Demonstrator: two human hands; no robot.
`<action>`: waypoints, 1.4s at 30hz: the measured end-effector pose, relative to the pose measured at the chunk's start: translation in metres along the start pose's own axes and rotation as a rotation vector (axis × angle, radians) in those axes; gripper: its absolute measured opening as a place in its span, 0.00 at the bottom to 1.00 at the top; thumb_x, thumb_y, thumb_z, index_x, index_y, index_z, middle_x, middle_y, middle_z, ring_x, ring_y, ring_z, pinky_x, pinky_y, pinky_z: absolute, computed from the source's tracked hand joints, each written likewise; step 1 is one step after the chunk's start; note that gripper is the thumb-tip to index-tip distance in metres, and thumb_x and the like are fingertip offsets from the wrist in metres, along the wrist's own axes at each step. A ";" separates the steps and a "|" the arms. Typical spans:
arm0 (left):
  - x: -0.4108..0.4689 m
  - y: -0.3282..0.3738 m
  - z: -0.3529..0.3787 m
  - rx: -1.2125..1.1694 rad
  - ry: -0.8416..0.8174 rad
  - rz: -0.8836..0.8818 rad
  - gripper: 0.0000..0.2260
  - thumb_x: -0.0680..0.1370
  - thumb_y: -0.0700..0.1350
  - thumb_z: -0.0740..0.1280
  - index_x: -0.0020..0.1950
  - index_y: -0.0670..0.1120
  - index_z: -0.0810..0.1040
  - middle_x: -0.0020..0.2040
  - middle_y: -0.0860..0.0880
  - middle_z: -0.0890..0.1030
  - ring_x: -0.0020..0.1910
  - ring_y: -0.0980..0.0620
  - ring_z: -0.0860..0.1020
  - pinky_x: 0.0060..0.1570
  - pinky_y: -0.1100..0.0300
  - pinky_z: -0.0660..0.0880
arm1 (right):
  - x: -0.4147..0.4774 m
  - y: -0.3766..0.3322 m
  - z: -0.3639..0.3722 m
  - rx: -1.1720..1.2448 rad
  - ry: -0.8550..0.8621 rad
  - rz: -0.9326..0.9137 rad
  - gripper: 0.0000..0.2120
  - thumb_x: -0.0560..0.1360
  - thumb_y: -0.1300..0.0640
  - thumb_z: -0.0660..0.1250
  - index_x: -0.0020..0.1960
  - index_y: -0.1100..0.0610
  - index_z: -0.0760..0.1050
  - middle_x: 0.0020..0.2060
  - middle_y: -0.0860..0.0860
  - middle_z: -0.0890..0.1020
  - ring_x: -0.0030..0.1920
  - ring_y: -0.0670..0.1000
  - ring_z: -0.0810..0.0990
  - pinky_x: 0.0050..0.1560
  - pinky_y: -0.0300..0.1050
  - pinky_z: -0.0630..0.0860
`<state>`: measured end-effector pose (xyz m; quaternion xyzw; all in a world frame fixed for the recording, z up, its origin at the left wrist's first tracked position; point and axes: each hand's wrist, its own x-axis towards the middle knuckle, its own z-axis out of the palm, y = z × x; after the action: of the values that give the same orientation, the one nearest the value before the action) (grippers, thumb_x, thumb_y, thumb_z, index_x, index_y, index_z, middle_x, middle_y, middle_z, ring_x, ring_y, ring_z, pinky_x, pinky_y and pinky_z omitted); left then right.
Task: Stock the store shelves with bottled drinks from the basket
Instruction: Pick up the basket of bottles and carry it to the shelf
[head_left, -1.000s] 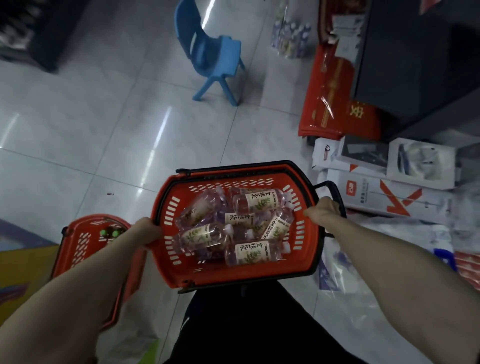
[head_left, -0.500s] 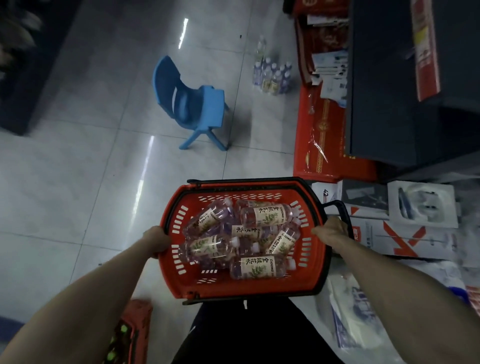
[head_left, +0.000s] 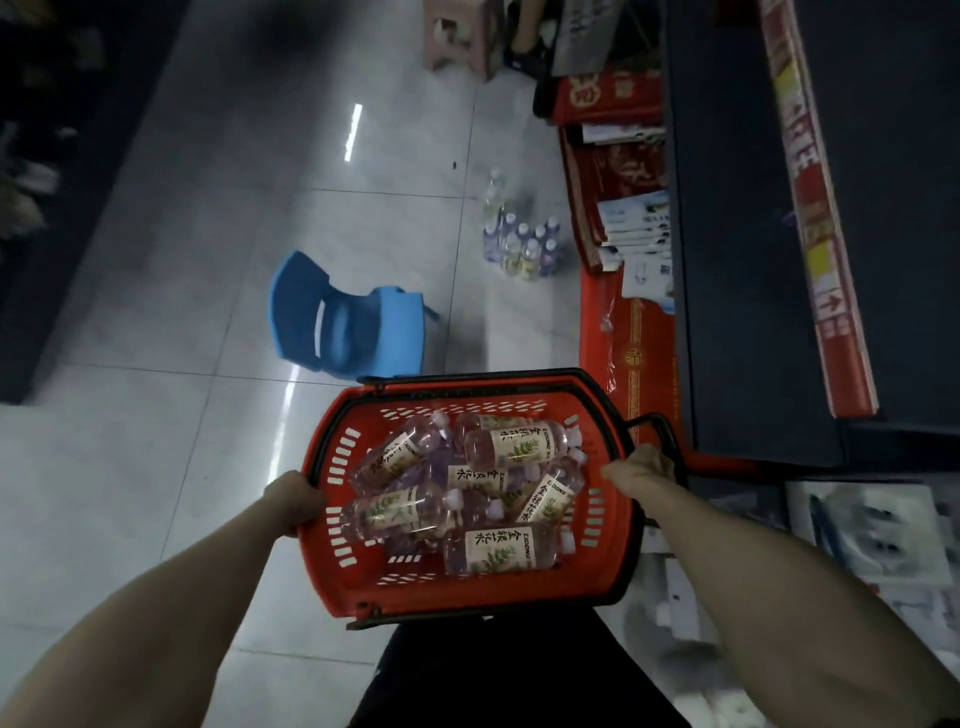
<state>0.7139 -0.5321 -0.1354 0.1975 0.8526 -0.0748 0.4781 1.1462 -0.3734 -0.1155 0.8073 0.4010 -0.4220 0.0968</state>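
I carry a red plastic basket (head_left: 605, 551) with a black rim in front of my body, above the tiled floor. Several clear bottles of pinkish drink with beige labels (head_left: 511, 444) lie jumbled inside it. My left hand (head_left: 293, 501) grips the basket's left rim. My right hand (head_left: 641, 467) grips the right rim beside the black handle (head_left: 657, 426). A dark shelf unit (head_left: 753, 260) with a red and yellow price strip stands to the right.
A small blue plastic chair (head_left: 337, 322) stands on the floor just ahead of the basket. A cluster of upright bottles (head_left: 522, 244) sits on the floor further on. Red boxes (head_left: 623, 332) and white cartons (head_left: 872, 530) line the shelf base at right. A pink stool (head_left: 457, 31) is far ahead.
The view has tilted up and moved forward with the basket in both hands. The second red basket at my lower left has dropped out of view; the chair and floor bottles are nearer.
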 end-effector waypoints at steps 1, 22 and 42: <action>0.006 0.015 -0.009 0.006 0.013 0.010 0.17 0.72 0.49 0.78 0.54 0.41 0.80 0.45 0.42 0.87 0.41 0.43 0.87 0.40 0.47 0.86 | 0.005 -0.017 -0.010 -0.003 0.004 0.010 0.09 0.75 0.57 0.75 0.44 0.59 0.76 0.40 0.56 0.82 0.34 0.53 0.81 0.31 0.41 0.77; 0.178 0.386 -0.201 0.382 0.042 0.280 0.19 0.79 0.47 0.70 0.63 0.36 0.79 0.60 0.35 0.83 0.58 0.37 0.83 0.58 0.46 0.82 | 0.144 -0.260 -0.127 0.128 0.067 0.199 0.19 0.75 0.56 0.76 0.60 0.67 0.78 0.56 0.62 0.82 0.52 0.60 0.82 0.47 0.41 0.73; 0.231 0.666 -0.245 0.545 0.072 0.280 0.16 0.76 0.43 0.72 0.58 0.34 0.78 0.50 0.36 0.84 0.42 0.38 0.85 0.42 0.45 0.85 | 0.290 -0.335 -0.218 0.502 0.041 0.371 0.30 0.74 0.54 0.75 0.72 0.61 0.72 0.66 0.61 0.79 0.64 0.62 0.79 0.57 0.48 0.77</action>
<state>0.6857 0.2138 -0.1597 0.4366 0.7820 -0.2268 0.3827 1.1274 0.1191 -0.1379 0.8737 0.1322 -0.4666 -0.0382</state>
